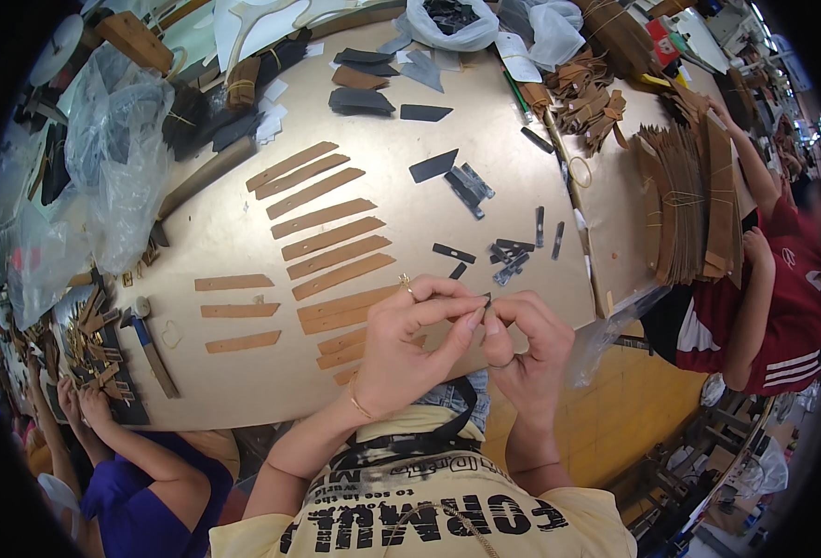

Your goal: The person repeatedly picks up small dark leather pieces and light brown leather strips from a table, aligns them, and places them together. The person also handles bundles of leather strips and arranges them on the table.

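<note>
Head view: both hands meet over the near edge of the tabletop, pinching a small dark piece between them. The left hand grips it with thumb and forefinger from the left, and the right hand is closed on it from the right, so the piece sits at the fingertips where the two hands touch. Just behind and left of the left hand lie rows of tan leather strips, some partly covered by that hand. Small dark cut pieces are scattered beyond the right hand. A hammer rests well to the left. A stack of brown leather parts stands far right, beside a person in red.
</note>
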`<act>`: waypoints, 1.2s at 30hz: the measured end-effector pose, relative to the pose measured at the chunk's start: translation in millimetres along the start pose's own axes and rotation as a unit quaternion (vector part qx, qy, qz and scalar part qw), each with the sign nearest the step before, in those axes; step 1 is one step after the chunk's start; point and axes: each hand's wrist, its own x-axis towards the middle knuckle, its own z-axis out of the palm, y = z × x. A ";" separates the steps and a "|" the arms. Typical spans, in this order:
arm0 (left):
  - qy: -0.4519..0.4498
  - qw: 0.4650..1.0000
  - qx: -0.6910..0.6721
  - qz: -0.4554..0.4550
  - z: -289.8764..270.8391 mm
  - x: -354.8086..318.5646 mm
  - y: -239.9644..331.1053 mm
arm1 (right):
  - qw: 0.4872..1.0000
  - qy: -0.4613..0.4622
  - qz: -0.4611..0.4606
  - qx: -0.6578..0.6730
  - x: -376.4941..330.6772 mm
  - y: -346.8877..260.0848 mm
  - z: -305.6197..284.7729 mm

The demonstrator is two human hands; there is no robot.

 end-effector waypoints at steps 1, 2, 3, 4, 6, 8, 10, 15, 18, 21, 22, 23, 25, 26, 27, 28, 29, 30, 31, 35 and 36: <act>-0.009 1.000 -0.004 -0.020 -1.9 0.6 0.9 | 1.000 -0.002 -0.001 -0.003 -0.2 0.6 0.4; -0.015 1.000 -0.003 -0.024 -3.3 1.1 1.8 | 1.000 -0.003 -0.002 -0.006 -0.2 1.4 0.6; -0.020 0.999 0.001 -0.027 -4.5 1.5 2.6 | 1.000 -0.005 -0.003 -0.009 -0.3 2.0 0.6; -0.025 0.999 0.004 -0.030 -5.7 1.7 3.2 | 1.000 -0.007 -0.012 -0.015 -0.1 2.9 0.8; -0.032 0.998 -0.024 -0.054 -6.7 1.8 3.4 | 0.999 -0.008 -0.030 -0.025 0.3 4.2 0.6; -0.033 0.996 -0.047 -0.069 -6.1 1.6 2.1 | 0.999 -0.009 -0.030 -0.021 0.2 4.6 0.2; -0.024 0.995 -0.063 -0.073 -4.9 2.0 -0.6 | 1.000 -0.010 -0.025 -0.015 -0.1 4.8 -0.2; 0.098 0.991 -0.064 -0.064 -13.1 8.2 -7.7 | 0.999 -0.015 0.003 0.046 -2.3 8.5 -12.7; 0.170 0.984 -0.037 -0.023 -28.8 16.2 -11.8 | 0.999 0.008 0.018 0.048 -3.1 16.3 -29.3; 0.190 0.981 -0.018 0.017 -31.7 20.2 -15.3 | 0.998 0.051 0.026 0.039 -2.6 26.2 -43.1; 0.183 0.983 -0.012 0.020 -27.8 20.8 -16.8 | 0.998 0.058 0.017 0.000 -1.5 30.0 -45.6; 0.177 0.984 -0.006 0.024 -22.5 21.2 -18.5 | 0.997 0.067 0.003 -0.037 0.3 33.8 -47.3; 0.120 0.991 0.047 0.032 -6.7 22.1 -23.0 | 0.993 0.064 0.013 -0.095 2.7 40.1 -47.2; 0.092 0.992 0.075 0.035 0.9 22.4 -25.5 | 0.991 0.053 0.037 -0.116 4.3 43.5 -45.1; 0.088 0.992 0.083 0.029 7.2 22.5 -28.2 | 0.988 0.038 0.063 -0.136 5.2 46.2 -44.0; 0.085 0.992 0.092 0.022 12.5 22.1 -30.7 | 0.985 0.045 0.061 -0.152 5.7 48.4 -43.4; 0.082 0.991 0.102 0.015 15.1 21.5 -33.1 | 0.983 0.047 0.061 -0.166 6.8 51.1 -41.9; 0.093 0.990 0.102 0.011 14.4 19.8 -34.9 | 0.980 0.049 0.064 -0.179 6.6 52.8 -41.0; 0.102 0.990 0.102 0.006 10.8 17.3 -36.2 | 0.980 0.069 0.069 -0.171 5.8 53.8 -40.5; 0.137 0.983 0.124 -0.012 -13.6 9.8 -39.3 | 0.975 0.119 0.108 -0.150 7.2 57.5 -40.2; 0.138 0.981 0.134 -0.013 -19.5 9.2 -39.9 | 0.974 0.125 0.120 -0.144 8.1 58.0 -40.5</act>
